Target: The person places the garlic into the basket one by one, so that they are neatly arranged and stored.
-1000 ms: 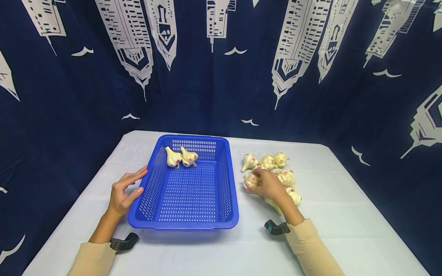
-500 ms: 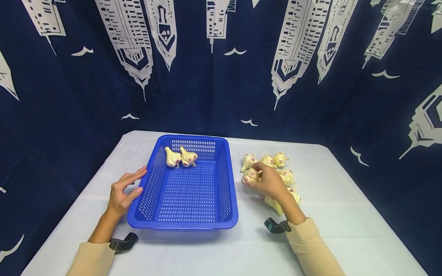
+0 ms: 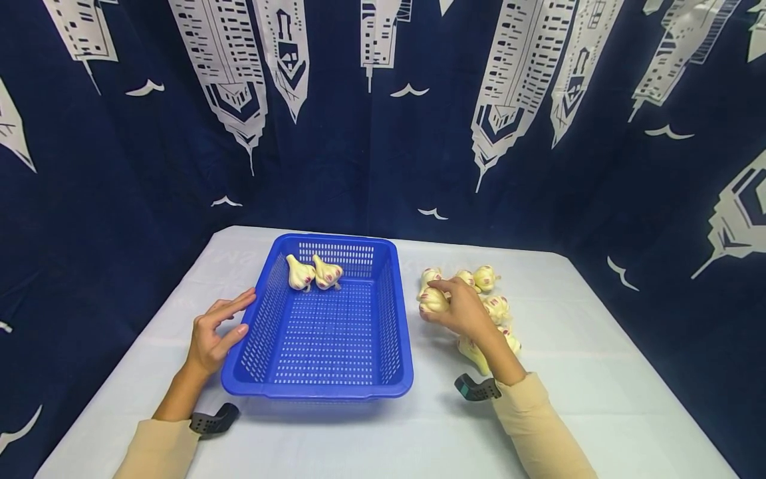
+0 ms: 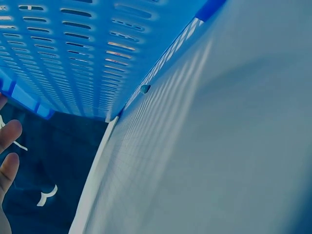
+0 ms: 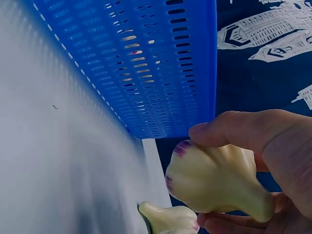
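My right hand point(image 3: 467, 311) grips a garlic bulb point(image 3: 433, 301), thumb on one side and fingers on the other. The right wrist view shows that bulb point(image 5: 214, 178) large, pale with purple patches, its stem toward the palm. Around and under this hand lie several more garlic bulbs point(image 3: 495, 308) on the white table. A blue perforated basket point(image 3: 317, 391) stands left of them, with two garlic bulbs point(image 3: 327, 273) in its far left corner. My left hand point(image 3: 213, 336) rests its straight fingers and thumb against the basket's left rim.
The white-covered table point(image 3: 335, 442) ends at a dark blue curtain point(image 3: 335, 166) printed with white buildings and birds. Behind the held bulb, another garlic bulb point(image 5: 168, 218) lies on the table in the right wrist view. Dark bands point(image 3: 479, 388) circle both wrists.
My right hand has raised the gripped garlic bulb slightly, moving it a little away from me over the pile. The left hand and the basket hold their places.
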A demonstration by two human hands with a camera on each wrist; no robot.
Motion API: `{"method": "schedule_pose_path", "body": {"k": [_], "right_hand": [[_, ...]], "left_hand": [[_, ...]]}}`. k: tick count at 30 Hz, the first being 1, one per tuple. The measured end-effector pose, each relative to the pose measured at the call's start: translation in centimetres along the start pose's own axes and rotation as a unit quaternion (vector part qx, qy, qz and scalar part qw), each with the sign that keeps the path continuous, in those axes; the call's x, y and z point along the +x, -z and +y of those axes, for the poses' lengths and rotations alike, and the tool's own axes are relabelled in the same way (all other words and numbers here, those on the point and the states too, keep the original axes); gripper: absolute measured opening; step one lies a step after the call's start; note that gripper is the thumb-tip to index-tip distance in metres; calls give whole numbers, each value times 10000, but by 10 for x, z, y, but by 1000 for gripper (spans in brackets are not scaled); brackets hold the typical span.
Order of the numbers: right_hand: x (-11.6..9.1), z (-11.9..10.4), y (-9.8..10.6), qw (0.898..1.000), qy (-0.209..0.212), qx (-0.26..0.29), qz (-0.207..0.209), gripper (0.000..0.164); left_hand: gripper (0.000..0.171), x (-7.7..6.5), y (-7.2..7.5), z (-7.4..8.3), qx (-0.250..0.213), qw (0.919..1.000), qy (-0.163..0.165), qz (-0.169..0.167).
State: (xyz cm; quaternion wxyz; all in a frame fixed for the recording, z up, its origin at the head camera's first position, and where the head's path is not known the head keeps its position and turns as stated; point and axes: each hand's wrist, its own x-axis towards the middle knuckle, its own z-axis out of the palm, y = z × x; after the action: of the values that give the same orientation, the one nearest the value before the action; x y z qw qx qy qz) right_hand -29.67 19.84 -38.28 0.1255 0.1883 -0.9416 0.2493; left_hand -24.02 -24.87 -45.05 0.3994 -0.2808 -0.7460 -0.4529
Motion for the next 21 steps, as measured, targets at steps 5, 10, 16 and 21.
{"method": "schedule_pose_path", "body": {"k": [5,10,16,21], "right_hand": [[2,-3,1,10000,-65,-4,-71,64],[6,-5,3,9998,-38,29,-170,64],[11,-8,8,9996,51,246,-157,59],[16,-9,14,9995,101,306,-36,57]], "left_hand": [[50,0,1,1,5,10000,-1,-35],[50,1,1,0,-12,10000,-34,-27],[50,1,1,1,-34,10000,-36,-20],[50,1,1,2,-25,10000,-1,-34]]}}
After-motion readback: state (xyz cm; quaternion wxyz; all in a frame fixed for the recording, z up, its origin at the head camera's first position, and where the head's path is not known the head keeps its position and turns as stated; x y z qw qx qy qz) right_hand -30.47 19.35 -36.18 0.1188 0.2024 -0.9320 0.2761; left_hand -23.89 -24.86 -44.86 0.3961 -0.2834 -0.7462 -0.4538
